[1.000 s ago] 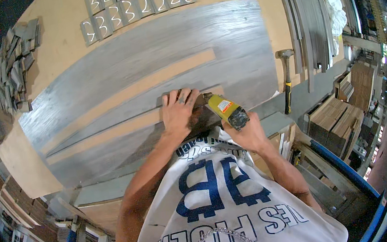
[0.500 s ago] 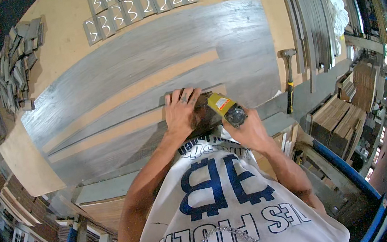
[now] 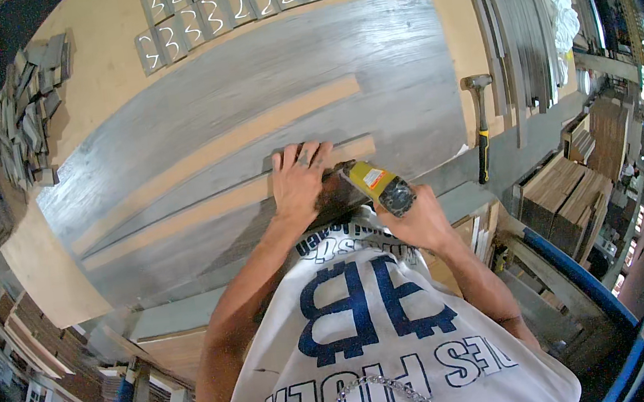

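Note:
My left hand [image 3: 299, 178] lies flat, fingers spread, on a narrow grey plank strip [image 3: 201, 196] that rests on the wooden workbench [image 3: 104, 59]. My right hand [image 3: 419, 221] grips a yellow and black power tool [image 3: 375, 186], its nose against the strip's right end just beside my left hand. Wide grey planks [image 3: 275, 78] lie edge to edge above the strip, with bare wood gaps between them.
A hammer [image 3: 480, 127] with a black and yellow handle lies at the right of the planks. Grey tiles with white numerals [image 3: 222, 8] sit in rows at the top. Small grey offcuts [image 3: 25, 109] are piled at the left. Long grey strips [image 3: 508, 17] and a white rag [image 3: 562, 11] lie at the right.
My left hand has shifted slightly on the strip. The tool stays at the strip's right end in my right hand.

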### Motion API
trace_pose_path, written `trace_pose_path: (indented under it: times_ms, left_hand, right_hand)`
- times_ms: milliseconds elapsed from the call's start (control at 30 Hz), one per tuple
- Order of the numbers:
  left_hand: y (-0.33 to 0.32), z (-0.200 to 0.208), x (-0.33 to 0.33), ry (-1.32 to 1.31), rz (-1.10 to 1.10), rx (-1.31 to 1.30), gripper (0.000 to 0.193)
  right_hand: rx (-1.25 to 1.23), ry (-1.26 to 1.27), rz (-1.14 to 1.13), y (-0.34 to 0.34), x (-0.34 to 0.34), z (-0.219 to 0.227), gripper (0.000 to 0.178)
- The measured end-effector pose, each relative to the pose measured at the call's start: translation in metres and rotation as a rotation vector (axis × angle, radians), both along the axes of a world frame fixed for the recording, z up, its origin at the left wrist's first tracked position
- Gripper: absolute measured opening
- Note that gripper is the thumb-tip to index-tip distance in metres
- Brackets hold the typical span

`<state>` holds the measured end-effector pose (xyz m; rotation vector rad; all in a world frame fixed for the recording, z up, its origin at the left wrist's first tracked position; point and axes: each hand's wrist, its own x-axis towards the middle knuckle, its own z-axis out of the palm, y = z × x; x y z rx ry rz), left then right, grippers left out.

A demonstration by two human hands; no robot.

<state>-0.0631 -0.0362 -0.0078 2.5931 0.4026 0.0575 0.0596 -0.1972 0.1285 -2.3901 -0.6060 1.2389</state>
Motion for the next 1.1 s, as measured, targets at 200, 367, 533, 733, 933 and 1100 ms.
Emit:
trace_pose_path:
  times_ms: [200, 367, 533, 733, 933, 1100]
  left_hand:
    - [-0.001, 0.005, 0.003, 0.017, 0.019, -0.026, 0.054]
    - [0.008, 0.025, -0.009, 0.057, 0.055, -0.104, 0.061]
    - [0.008, 0.047, -0.075, -0.029, 0.568, -0.384, 0.039]
    - [-0.009, 0.036, -0.111, -0.277, 1.213, -1.424, 0.034]
    - [-0.019, 0.029, -0.088, -0.668, 1.380, -1.889, 0.043]
    - [-0.014, 0.027, -0.091, -0.597, 1.329, -1.894, 0.050]
  right_hand:
    - [0.029, -0.040, 0.017, 0.008, 0.001, 0.010, 0.047]
    - [0.032, -0.074, 0.026, 0.002, 0.020, 0.011, 0.048]
    - [-0.272, -0.449, 0.061, -0.004, 0.070, -0.029, 0.065]
    - [0.235, -0.744, 0.571, 0.092, 0.052, -0.038, 0.076]
    - [0.403, -0.462, 1.018, 0.137, 0.025, -0.089, 0.090]
    - [0.455, -0.478, 1.088, 0.111, 0.009, -0.070, 0.098]
